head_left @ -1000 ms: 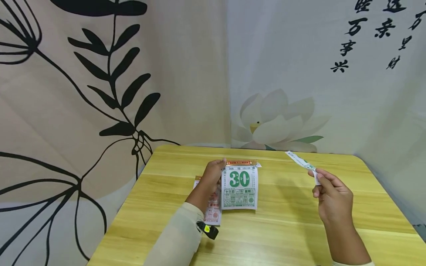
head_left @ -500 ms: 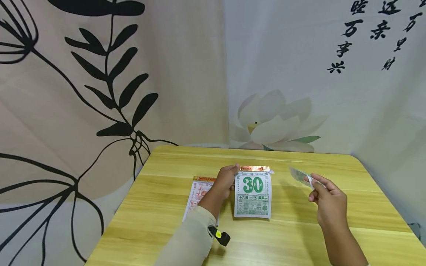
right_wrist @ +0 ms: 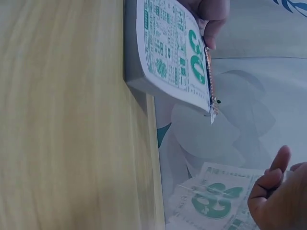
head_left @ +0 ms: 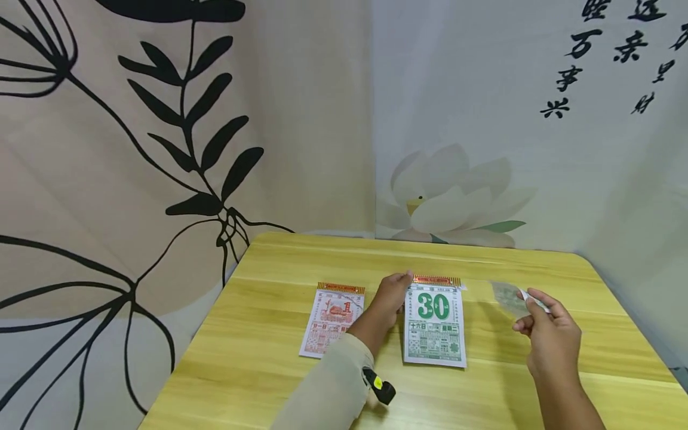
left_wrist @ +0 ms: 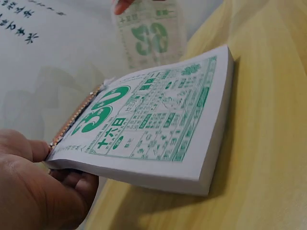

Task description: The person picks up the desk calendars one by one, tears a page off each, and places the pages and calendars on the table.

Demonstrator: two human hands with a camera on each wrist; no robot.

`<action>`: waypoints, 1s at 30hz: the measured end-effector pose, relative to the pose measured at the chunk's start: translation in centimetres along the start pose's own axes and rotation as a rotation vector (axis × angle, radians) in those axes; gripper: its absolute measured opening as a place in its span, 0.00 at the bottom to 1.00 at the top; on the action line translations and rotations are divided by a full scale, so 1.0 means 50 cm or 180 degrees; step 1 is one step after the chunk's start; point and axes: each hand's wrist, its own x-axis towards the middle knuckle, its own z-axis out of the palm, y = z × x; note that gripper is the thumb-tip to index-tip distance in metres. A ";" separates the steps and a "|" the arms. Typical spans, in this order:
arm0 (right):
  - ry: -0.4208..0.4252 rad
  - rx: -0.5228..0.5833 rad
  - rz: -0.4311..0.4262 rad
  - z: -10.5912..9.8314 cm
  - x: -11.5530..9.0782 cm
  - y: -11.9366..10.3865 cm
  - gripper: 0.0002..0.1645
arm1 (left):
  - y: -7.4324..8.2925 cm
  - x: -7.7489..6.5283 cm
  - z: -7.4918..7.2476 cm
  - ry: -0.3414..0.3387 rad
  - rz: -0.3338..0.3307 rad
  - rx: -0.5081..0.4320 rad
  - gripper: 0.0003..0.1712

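Observation:
In the head view a thick tear-off calendar (head_left: 434,334) with a green "30" sits on the table. My left hand (head_left: 388,303) grips its top left corner, thumb above and fingers beneath, and the left wrist view shows that bound end raised off the wood. To the right, my right hand (head_left: 556,340) pinches a thin loose calendar sheet (head_left: 507,298) in the air. Its green print shows in the right wrist view, where the sheet (right_wrist: 218,199) looks creased. A scrap of paper sticks out at the calendar's top right corner.
A second calendar (head_left: 333,316) in red print lies left of the green one, partly behind my left sleeve (head_left: 328,385). The wooden table (head_left: 269,358) ends at a patterned cloth backdrop (head_left: 317,119). A black strap with a yellow spot sits at my left wrist.
My left hand has moved the green calendar right and nearer to me, off the red calendar, which is now more exposed. The loose sheet in my right hand has come lower and turned.

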 end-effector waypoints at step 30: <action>-0.1303 -0.0984 0.1170 -0.035 0.012 0.068 0.30 | -0.034 0.035 0.077 -0.0037 -0.0156 -0.0071 0.27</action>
